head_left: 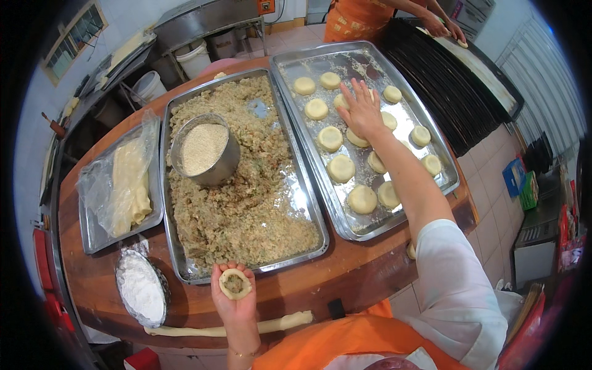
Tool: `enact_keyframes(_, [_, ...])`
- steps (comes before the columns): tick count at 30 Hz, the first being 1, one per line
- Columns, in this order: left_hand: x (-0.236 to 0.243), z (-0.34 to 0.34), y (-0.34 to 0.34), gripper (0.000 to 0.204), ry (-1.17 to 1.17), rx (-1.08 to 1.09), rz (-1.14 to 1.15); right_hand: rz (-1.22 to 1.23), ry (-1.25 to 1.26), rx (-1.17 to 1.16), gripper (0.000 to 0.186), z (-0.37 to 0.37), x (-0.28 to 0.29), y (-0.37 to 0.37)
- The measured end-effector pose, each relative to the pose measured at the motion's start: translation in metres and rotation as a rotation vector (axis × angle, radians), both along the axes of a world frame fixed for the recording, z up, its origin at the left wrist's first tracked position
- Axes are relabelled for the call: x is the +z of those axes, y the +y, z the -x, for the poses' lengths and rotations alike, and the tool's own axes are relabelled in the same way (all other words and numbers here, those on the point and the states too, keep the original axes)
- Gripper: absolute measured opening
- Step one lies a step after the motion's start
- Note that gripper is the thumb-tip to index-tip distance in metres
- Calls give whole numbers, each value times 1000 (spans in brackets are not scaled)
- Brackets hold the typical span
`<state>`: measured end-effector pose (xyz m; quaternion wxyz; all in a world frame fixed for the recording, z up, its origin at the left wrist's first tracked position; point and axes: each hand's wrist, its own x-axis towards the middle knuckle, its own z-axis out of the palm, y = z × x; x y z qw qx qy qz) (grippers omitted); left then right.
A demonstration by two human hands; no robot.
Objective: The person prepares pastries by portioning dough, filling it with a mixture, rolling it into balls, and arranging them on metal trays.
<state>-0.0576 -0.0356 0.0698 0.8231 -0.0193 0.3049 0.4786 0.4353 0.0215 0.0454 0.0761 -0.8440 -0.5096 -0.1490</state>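
Note:
In my left hand [237,308], held palm up near the table's front edge, rests a round dough wrapper [245,290] with filling [234,283] showing in its open middle. My fingers curl around it from behind. My right hand [362,112] reaches far over a metal tray [345,217] of round, flattened dough cakes [329,139]. Its fingers are stretched out and spread low among the cakes, partly covering some of them. Whether the palm presses on one is hidden. A large tray [246,273] of crumbly filling [253,228] lies between the hands.
A metal pot [225,166] of seeds stands in the filling. To the left are a tray [92,237] of plastic-covered dough and a bowl of flour [142,290]. A dough rope [271,325] lies along the front edge. Another person [357,18] works beside stacked black trays [431,86].

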Motion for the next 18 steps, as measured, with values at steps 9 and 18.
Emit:
enact_keyframes(9, [0, 9, -2, 25, -24, -22, 32, -896, 574, 17, 51, -27, 23, 4])
enact_keyframes(18, [-6, -2, -13, 24, -92, -123, -29, -800, 995, 187, 27, -34, 61, -56])
